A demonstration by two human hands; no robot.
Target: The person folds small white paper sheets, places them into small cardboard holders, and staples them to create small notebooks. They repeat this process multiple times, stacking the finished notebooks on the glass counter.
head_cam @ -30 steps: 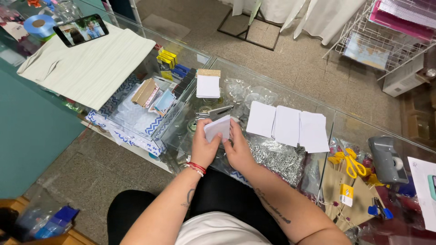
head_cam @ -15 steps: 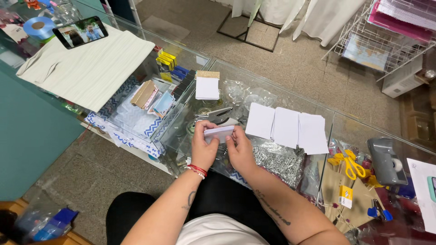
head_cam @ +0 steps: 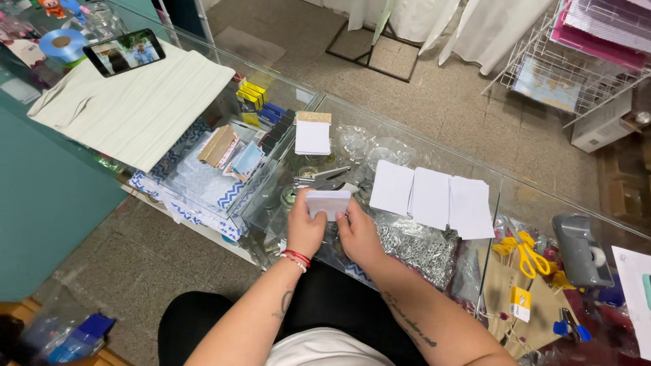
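The small stack of white cards point(head_cam: 328, 202) has been turned from the tilted, upright pose seen a second ago to a flat, level one, its long edge now presented toward the camera. It is now pinched from both ends between the fingers point(head_cam: 313, 211) of the left hand point(head_cam: 304, 229) and those of the right hand point(head_cam: 359, 234), which have been drawn slightly closer together beneath it.

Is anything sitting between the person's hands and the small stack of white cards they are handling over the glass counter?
Nothing visible does. The left hand and right hand both already have a grip on the stack of white cards, one at each end, held just above the glass counter. The three white sheets lie apart, to the right.
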